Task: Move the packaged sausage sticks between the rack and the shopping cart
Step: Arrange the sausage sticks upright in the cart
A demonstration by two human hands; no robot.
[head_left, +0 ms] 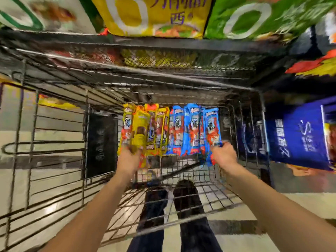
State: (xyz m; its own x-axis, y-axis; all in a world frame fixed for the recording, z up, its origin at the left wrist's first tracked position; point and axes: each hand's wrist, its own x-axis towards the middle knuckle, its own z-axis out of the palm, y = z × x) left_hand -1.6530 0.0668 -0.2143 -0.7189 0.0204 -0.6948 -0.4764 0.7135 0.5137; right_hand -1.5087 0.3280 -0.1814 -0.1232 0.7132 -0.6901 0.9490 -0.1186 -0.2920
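A person is standing over a wire shopping cart (pixel 60 124) in a store aisle, both bare arms reaching down into its basket. The frame is smeared by motion blur.

The cart is sitting just in front of a dark rack (pixel 163 44), which is carrying a large yellow bag (pixel 154 15) and a large green bag (pixel 263 17) along the top of the view. A blue carton (pixel 300 135) is showing beyond the cart's right wall. A pale glossy floor (pixel 16 179) and the person's dark trouser legs (pixel 189 215) are showing through the wire mesh.

The packaged sausage sticks are sitting side by side at the far end of the basket. The yellow packs (pixel 154 128) are on the left and the blue packs (pixel 192 128) are on the right, with the two groups touching in the middle. Whether they are lying flat or leaning on the front wall cannot be told.

The left hand (pixel 130 157) is curling round the near end of one yellow pack (pixel 140 130), which is overlapping its neighbours. The right hand (pixel 224 155) is pinching the near end of the rightmost blue pack (pixel 211 128), its fingers closed on the wrapper. The blur is hiding how each finger is placed.
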